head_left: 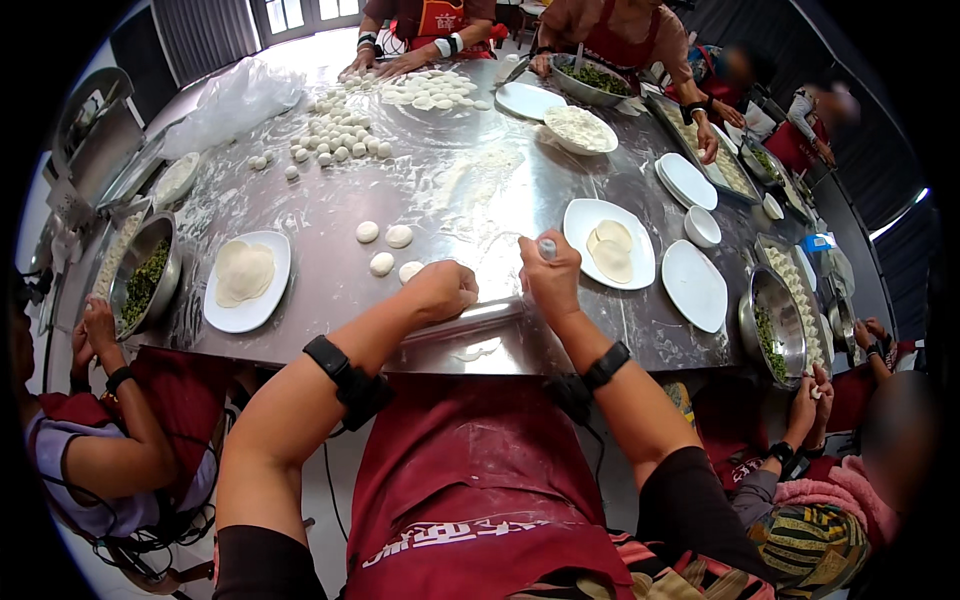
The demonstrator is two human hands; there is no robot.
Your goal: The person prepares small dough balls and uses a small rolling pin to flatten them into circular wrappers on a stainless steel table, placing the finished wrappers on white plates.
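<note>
My right hand (552, 278) is closed in a fist around a short rod (546, 248), likely a rolling pin; only its rounded, pale grey end sticks out above the fingers. Across from it, my left hand (442, 289) is closed with its fingertips curled down near the tabletop, and whatever they hold is hidden. Beside its knuckles lies a flattened dough piece (410, 271), with more small dough rounds (381, 264) just beyond. A straight silvery strip (468, 320) shows on the metal table between my forearms.
Dough wrappers (243, 274) lie on a white plate (222, 316) at left; two more (611, 252) lie on another (585, 213) at right. Beyond are a bare plate (694, 287), a flour bowl (580, 131) and many dough balls (340, 130). Filling bowls (774, 310) and co-workers' hands (812, 400) flank me.
</note>
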